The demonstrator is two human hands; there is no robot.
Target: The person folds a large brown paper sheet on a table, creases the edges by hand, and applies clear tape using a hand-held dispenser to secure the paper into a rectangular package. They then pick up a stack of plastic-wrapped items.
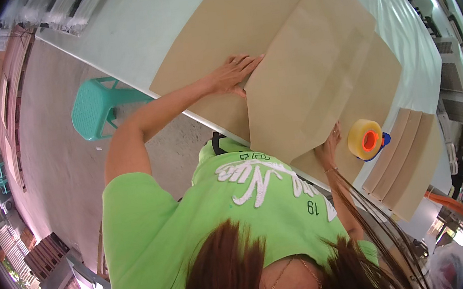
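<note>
A large brown cardboard sheet (303,73) lies folded over on top of a wider brown cardboard piece (218,32) on the table. My left hand (233,74) rests with fingers spread on the lower piece. Its fingertips and thumb touch the left edge of the upper sheet. At the near right edge of that sheet is my right hand (330,147), fingers stretched forward against the edge and partly hidden by it. Just right of this hand, a roll of yellowish clear tape (358,137) with an orange core sits in a blue dispenser (386,139) on the cardboard.
Folded brown cardboard strips (401,159) lie at the table's right side. Shiny clear plastic (401,28) covers the far right of the white table (98,31). A green plastic stool (93,109) stands on the floor by the left edge. Long strands of hair hang over my right forearm.
</note>
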